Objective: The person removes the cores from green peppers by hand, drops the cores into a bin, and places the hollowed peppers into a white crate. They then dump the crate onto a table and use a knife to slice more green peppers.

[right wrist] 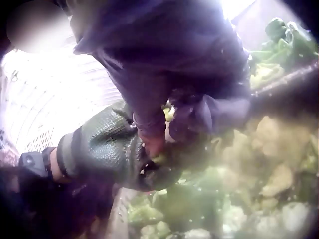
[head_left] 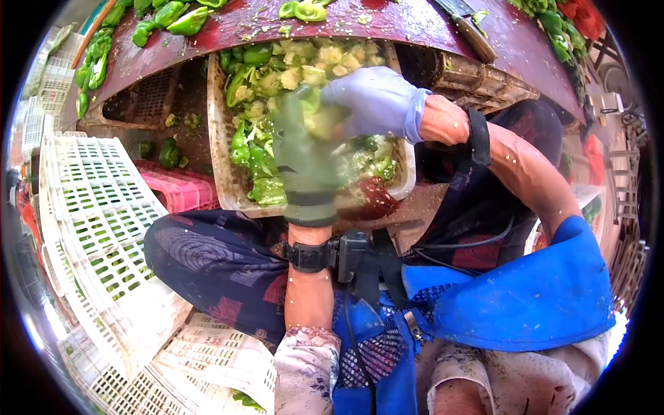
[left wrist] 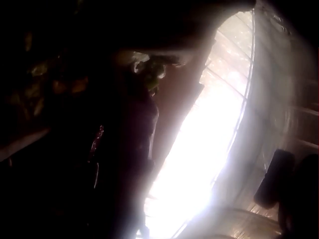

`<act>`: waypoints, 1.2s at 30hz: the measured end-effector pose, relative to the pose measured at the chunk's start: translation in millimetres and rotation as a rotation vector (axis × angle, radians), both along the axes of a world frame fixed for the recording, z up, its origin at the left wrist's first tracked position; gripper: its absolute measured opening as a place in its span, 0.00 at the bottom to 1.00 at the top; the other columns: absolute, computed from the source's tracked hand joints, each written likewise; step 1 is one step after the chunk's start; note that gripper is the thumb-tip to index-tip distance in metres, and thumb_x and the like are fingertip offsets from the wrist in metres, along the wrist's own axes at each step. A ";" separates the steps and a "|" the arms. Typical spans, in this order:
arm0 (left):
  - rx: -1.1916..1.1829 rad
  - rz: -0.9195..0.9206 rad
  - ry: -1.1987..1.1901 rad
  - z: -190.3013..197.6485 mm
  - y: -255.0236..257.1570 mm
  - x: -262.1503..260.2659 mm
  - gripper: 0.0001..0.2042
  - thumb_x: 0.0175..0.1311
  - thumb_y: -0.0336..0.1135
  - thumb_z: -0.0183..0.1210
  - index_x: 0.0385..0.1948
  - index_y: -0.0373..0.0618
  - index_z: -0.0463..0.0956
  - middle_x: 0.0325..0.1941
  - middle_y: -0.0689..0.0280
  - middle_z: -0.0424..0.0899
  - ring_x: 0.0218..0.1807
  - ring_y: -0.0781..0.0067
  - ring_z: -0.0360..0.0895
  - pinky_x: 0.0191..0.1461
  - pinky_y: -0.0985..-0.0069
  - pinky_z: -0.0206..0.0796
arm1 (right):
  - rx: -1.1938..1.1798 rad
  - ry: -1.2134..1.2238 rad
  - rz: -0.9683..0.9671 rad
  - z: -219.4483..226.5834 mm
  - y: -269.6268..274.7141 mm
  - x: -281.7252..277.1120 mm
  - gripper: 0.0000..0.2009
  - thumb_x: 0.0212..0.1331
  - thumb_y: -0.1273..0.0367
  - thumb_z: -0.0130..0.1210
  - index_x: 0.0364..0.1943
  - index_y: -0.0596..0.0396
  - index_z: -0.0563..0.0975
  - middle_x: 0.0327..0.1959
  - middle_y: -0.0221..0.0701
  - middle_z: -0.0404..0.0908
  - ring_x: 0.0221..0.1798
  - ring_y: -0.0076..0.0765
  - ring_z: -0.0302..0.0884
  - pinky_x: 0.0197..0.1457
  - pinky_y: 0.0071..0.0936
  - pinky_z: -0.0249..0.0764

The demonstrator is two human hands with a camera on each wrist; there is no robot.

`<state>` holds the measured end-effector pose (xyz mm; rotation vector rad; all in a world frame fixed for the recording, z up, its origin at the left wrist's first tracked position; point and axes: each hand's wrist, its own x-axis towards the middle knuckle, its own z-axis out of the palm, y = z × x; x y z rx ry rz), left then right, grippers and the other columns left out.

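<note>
My left hand (head_left: 302, 149), in a green knit glove with a coated palm, grips a green pepper (head_left: 311, 101) low over a crate (head_left: 216, 149). From the right, my right hand (head_left: 377, 102), in a thin lavender glove, meets it with curled fingers. A bare fingertip (right wrist: 154, 145) pokes from that glove against the pepper in the right wrist view. Both hands blur where they meet, and the fingers partly hide the pepper. The crate is heaped with pale seedy pepper cores (head_left: 296, 54) and whole or broken green peppers (head_left: 242, 142). The left wrist view is mostly dark and glare.
A dark red tabletop (head_left: 387, 24) overhangs the crate's far side, holding peppers (head_left: 188, 21) and a knife (head_left: 476, 38). White slatted crates (head_left: 104, 207) stand at the left, with a pink basket (head_left: 180, 185) beside them. My knees flank the work crate.
</note>
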<state>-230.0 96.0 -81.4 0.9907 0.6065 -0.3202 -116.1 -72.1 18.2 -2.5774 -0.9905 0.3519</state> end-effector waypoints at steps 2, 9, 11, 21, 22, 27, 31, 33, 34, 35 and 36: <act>-0.012 0.010 -0.019 1.9 -1.0 4.4 0.25 0.70 0.52 0.48 0.55 0.38 0.68 0.51 0.55 0.78 0.47 0.59 0.79 0.51 0.61 0.76 | 0.044 0.053 -0.006 0.0 2.0 -0.8 0.16 0.46 0.60 0.67 0.36 0.53 0.81 0.27 0.41 0.83 0.33 0.49 0.82 0.37 0.42 0.77; -0.103 0.018 -0.081 10.2 -1.7 29.6 0.25 0.69 0.53 0.49 0.53 0.38 0.70 0.50 0.55 0.79 0.46 0.58 0.80 0.51 0.60 0.76 | 0.314 0.317 -0.003 1.9 -4.3 -8.1 0.21 0.44 0.59 0.69 0.40 0.58 0.82 0.24 0.42 0.82 0.25 0.39 0.79 0.34 0.34 0.75; -0.099 0.019 -0.056 5.2 -0.1 21.9 0.25 0.69 0.53 0.49 0.53 0.38 0.70 0.50 0.55 0.79 0.46 0.58 0.80 0.51 0.60 0.76 | 0.423 0.426 -0.037 -4.7 -7.0 -12.9 0.20 0.45 0.60 0.68 0.40 0.59 0.82 0.24 0.42 0.82 0.24 0.38 0.79 0.33 0.34 0.74; -0.067 0.076 0.015 0.3 6.7 -14.3 0.25 0.68 0.54 0.50 0.50 0.38 0.72 0.48 0.55 0.80 0.46 0.57 0.80 0.51 0.59 0.76 | 0.356 0.030 0.133 -7.7 6.4 -32.4 0.09 0.51 0.65 0.62 0.28 0.56 0.79 0.19 0.41 0.76 0.23 0.44 0.78 0.30 0.39 0.73; -0.069 0.081 0.012 0.4 6.6 -14.8 0.25 0.68 0.54 0.50 0.50 0.38 0.72 0.48 0.55 0.80 0.46 0.57 0.80 0.51 0.59 0.76 | 0.352 -0.059 0.163 -8.9 7.7 -33.5 0.08 0.53 0.66 0.61 0.27 0.56 0.78 0.18 0.40 0.75 0.23 0.45 0.78 0.29 0.39 0.73; -0.077 0.127 -0.015 5.3 10.0 -10.7 0.25 0.68 0.55 0.50 0.49 0.38 0.73 0.47 0.55 0.80 0.45 0.57 0.80 0.51 0.58 0.76 | 0.436 -0.535 0.082 -12.5 -0.2 -10.6 0.02 0.58 0.69 0.54 0.34 0.48 0.77 0.19 0.36 0.76 0.19 0.38 0.76 0.25 0.37 0.74; -0.086 0.181 -0.036 14.0 14.8 -8.0 0.25 0.67 0.55 0.51 0.48 0.39 0.74 0.46 0.55 0.81 0.45 0.57 0.80 0.50 0.57 0.76 | 0.336 -0.381 -0.098 -13.5 -17.6 6.8 0.20 0.59 0.63 0.60 0.57 0.40 0.77 0.19 0.38 0.79 0.19 0.35 0.76 0.25 0.35 0.73; -0.113 0.201 -0.058 24.2 12.2 -0.7 0.25 0.67 0.55 0.51 0.47 0.39 0.75 0.46 0.55 0.81 0.45 0.57 0.80 0.50 0.57 0.76 | 0.565 0.272 -0.276 0.1 -13.8 -9.8 0.17 0.60 0.61 0.62 0.52 0.48 0.80 0.21 0.30 0.81 0.18 0.25 0.73 0.21 0.29 0.70; -0.144 0.216 -0.073 31.6 8.8 6.2 0.25 0.67 0.55 0.51 0.47 0.39 0.75 0.46 0.55 0.81 0.45 0.57 0.80 0.50 0.57 0.76 | 0.676 0.662 -0.436 17.4 -10.7 -15.9 0.14 0.60 0.62 0.62 0.46 0.53 0.82 0.22 0.25 0.81 0.18 0.18 0.72 0.19 0.22 0.66; -0.181 0.221 -0.095 39.2 4.5 15.5 0.25 0.67 0.56 0.51 0.47 0.39 0.75 0.46 0.55 0.81 0.45 0.57 0.80 0.50 0.57 0.76 | 0.695 0.702 -0.422 21.1 -10.0 -17.4 0.14 0.60 0.61 0.63 0.44 0.55 0.82 0.22 0.26 0.81 0.18 0.16 0.72 0.18 0.19 0.65; -0.248 0.228 -0.118 44.9 0.3 26.1 0.25 0.67 0.56 0.51 0.47 0.39 0.75 0.46 0.55 0.81 0.45 0.57 0.80 0.50 0.57 0.76 | 0.718 0.742 -0.409 23.7 -10.8 -16.8 0.15 0.59 0.60 0.64 0.43 0.56 0.82 0.22 0.26 0.81 0.18 0.15 0.71 0.17 0.16 0.64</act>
